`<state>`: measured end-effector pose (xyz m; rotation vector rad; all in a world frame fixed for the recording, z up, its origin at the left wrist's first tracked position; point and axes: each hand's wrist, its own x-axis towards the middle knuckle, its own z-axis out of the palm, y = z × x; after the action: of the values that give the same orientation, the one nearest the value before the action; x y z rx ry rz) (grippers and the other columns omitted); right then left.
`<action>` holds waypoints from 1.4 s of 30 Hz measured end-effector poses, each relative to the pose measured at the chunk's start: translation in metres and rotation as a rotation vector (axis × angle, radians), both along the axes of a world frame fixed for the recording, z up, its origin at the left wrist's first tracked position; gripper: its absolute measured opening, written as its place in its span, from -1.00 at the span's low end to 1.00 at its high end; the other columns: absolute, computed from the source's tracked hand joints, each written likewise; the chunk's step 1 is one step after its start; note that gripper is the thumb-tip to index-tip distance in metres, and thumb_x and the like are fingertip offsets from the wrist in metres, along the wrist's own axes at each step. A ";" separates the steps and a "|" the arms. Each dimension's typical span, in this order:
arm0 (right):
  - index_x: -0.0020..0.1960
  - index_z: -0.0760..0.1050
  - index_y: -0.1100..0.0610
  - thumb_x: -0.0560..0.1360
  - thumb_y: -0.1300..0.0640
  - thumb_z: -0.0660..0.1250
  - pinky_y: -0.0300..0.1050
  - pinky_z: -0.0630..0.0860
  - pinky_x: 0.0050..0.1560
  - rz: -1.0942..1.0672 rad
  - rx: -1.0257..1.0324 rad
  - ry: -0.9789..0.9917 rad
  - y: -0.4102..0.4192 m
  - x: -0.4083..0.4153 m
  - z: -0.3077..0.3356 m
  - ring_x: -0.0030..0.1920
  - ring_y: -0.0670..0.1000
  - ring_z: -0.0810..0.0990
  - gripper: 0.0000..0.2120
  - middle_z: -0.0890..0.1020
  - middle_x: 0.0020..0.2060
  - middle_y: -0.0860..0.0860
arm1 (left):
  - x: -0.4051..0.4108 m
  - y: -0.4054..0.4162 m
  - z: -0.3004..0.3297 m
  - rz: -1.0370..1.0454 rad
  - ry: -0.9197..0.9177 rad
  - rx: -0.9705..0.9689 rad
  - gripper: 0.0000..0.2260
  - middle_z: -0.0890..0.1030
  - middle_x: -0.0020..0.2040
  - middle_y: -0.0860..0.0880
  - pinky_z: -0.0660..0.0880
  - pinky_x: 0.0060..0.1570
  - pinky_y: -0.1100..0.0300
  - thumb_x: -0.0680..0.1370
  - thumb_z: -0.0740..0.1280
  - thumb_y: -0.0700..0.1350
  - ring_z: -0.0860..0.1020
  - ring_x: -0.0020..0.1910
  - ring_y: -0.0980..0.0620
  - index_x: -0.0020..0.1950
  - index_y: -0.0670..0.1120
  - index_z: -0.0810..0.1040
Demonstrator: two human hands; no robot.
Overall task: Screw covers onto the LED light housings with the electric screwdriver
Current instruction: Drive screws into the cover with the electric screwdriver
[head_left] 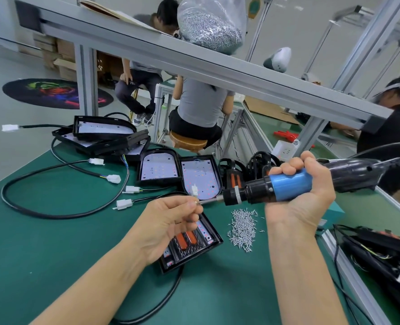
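Right hand grips the electric screwdriver; left hand pinches its bit (above the housing edge).

The table mat is dark green. The electric screwdriver has a blue grip and black ends. The housing is black with orange parts, the screws silver
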<state>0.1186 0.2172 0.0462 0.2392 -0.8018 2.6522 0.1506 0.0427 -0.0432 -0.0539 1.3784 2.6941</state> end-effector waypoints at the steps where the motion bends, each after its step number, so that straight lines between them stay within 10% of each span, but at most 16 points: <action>1: -0.13 0.45 0.10 0.35 0.20 0.26 -0.29 0.46 -0.33 0.001 -0.001 0.000 0.000 0.000 0.000 -0.46 -0.14 0.45 -0.90 0.50 -0.44 -0.09 | 0.000 0.000 0.000 0.003 -0.002 -0.007 -0.90 0.65 -0.25 -0.16 0.57 -0.37 0.23 0.32 0.42 -0.23 0.58 -0.39 0.06 -0.21 -0.20 0.69; 42: -0.10 0.44 0.12 0.40 0.22 0.25 -0.30 0.45 -0.36 -0.075 -0.030 -0.020 -0.009 -0.002 -0.009 -0.47 -0.13 0.45 -0.91 0.49 -0.44 -0.08 | 0.000 0.017 -0.013 0.301 0.173 -0.096 -0.84 0.67 -0.29 -0.11 0.57 -0.27 0.27 0.31 0.40 -0.22 0.58 -0.37 0.08 -0.14 -0.21 0.64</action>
<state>0.1169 0.2083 0.0370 0.1715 -0.7613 2.5982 0.1505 0.0601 -0.0558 -0.0404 1.6724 2.9310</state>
